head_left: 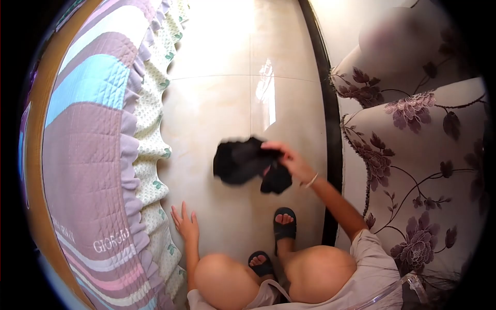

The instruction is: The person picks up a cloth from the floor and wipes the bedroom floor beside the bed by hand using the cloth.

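A crumpled black cloth item (238, 161), soft and slightly wavy along its upper edge, hangs in front of my knees above the floor. What kind of garment or cloth it is, I cannot make out. My right hand (290, 161), with a pale band on the wrist, grips it at its right side, and a smaller part of the cloth dangles below the fingers. My left hand (185, 221) is held low beside the bed, fingers spread and nothing in it. The nearest thing to it is the green-leaf patterned bed skirt (155, 150).
On the left runs a bed with a striped quilted cover (85, 139) and ruffled edge. Pale glossy tiles (212, 103) form the floor. Floral-embroidered curtains or covers (413, 170) line the right, beside a dark strip (333, 155). My feet wear dark sandals (285, 227).
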A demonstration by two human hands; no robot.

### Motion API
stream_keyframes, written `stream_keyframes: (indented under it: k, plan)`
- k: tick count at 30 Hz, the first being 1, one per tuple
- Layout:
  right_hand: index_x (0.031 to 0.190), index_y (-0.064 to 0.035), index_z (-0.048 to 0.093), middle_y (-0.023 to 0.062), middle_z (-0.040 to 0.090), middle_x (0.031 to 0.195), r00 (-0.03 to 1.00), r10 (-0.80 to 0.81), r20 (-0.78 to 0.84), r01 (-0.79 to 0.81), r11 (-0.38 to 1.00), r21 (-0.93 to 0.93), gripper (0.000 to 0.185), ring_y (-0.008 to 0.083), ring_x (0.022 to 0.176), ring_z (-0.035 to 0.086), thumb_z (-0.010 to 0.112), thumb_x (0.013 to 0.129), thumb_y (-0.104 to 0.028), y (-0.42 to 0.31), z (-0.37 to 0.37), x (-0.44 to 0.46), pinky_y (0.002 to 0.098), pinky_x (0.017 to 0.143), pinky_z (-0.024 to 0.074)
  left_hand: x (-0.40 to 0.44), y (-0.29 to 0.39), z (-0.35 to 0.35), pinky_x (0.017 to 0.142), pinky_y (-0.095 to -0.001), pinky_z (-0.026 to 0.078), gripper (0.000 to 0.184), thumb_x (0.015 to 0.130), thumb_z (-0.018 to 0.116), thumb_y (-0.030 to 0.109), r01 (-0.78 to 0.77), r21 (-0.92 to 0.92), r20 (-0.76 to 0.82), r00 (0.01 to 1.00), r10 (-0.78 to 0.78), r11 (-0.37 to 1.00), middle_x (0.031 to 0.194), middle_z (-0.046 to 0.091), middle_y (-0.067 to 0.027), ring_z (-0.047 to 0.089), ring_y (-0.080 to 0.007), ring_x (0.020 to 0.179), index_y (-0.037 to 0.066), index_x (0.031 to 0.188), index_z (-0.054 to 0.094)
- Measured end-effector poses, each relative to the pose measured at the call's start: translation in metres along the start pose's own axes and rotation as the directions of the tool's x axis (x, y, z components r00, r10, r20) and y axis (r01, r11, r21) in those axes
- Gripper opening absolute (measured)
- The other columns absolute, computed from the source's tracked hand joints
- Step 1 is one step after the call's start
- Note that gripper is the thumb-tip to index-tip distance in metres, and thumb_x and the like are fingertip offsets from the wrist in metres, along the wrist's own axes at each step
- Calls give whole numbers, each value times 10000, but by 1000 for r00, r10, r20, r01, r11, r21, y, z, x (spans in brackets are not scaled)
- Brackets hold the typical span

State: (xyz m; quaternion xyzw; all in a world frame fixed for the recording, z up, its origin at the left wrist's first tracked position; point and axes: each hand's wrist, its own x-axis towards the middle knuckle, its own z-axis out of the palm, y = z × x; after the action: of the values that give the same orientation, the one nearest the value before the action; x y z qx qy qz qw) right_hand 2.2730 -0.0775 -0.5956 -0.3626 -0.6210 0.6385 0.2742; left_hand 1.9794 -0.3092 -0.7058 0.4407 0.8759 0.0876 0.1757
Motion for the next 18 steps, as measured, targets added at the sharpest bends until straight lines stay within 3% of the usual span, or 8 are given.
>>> stream_keyframes:
  k: [1, 4, 7, 9, 12, 13, 15, 18]
  plan:
    - [1057, -27, 488, 66, 464, 1076, 999, -22, -27, 26, 987, 157, 484, 160, 999, 461, 278, 658, 149, 10, -30, 19, 248, 863, 351, 0, 2, -1, 953, -445, 232, 492, 749, 543, 194, 22, 25, 10, 1000, -22, 999, 1312, 205, -174, 202, -376, 1194, 198, 1215, 388]
    - [897, -27, 544, 100, 475, 964, 876, -451, -174, 306, 796, -523, 381, 202, 922, 487, 294, 663, 139, -4, -106, 76, 245, 825, 349, 3, -13, 9, 958, -436, 231, 527, 741, 556, 192, -48, 49, 15, 999, 48, 998, 1310, 193, -193, 207, -383, 1187, 206, 1232, 363]
    - [850, -72, 555, 77, 489, 928, 945, -244, -217, 41, 746, -664, 299, 241, 881, 491, 395, 657, 90, 25, -157, 107, 255, 740, 384, 4, -12, 4, 963, -425, 230, 548, 736, 566, 187, -60, 95, 54, 997, 55, 994, 1310, 182, -204, 206, -388, 1185, 207, 1239, 350]
    - [873, -121, 553, 61, 471, 970, 951, -262, -165, -21, 478, -878, 276, 238, 954, 467, 461, 659, 27, 100, -189, 112, 322, 789, 379, 5, -6, -4, 962, -423, 232, 545, 734, 570, 190, -62, 91, 82, 995, 54, 994, 1308, 187, -203, 212, -389, 1181, 205, 1235, 355]
    - [993, -234, 493, 80, 336, 1186, 906, 243, -347, -420, 423, -802, 371, 300, 1133, 306, 607, 652, -323, 109, -180, 99, 564, 906, 205, 10, -8, -10, 959, -420, 237, 544, 729, 580, 201, -62, 83, 138, 989, 50, 995, 1299, 201, -205, 227, -391, 1169, 198, 1228, 364]
    - [993, -234, 493, 80, 336, 1186, 906, 248, -344, -421, 427, -801, 371, 300, 1133, 306, 607, 652, -323, 110, -173, 99, 564, 906, 205, 11, -9, -11, 958, -419, 239, 546, 725, 585, 210, -65, 72, 162, 985, 53, 995, 1293, 209, -208, 235, -392, 1162, 192, 1225, 368]
    - [1103, -285, 423, 115, 266, 1261, 813, -244, -528, -415, 393, -821, 507, 379, 1182, 197, 583, 657, -465, 111, -160, 100, 582, 923, 155, 13, -10, -13, 955, -422, 241, 559, 714, 598, 224, -73, 78, 161, 985, 59, 994, 1290, 210, -208, 234, -391, 1160, 188, 1223, 370]
    - [1217, -344, 307, 147, 196, 1314, 861, 63, -504, -493, 346, -798, 541, 416, 1215, 78, 484, 730, -500, 118, -155, 90, 592, 930, 123, 10, -3, -11, 953, -427, 243, 599, 683, 631, 242, -85, 106, 150, 986, 68, 991, 1292, 196, -208, 220, -388, 1165, 179, 1220, 373]
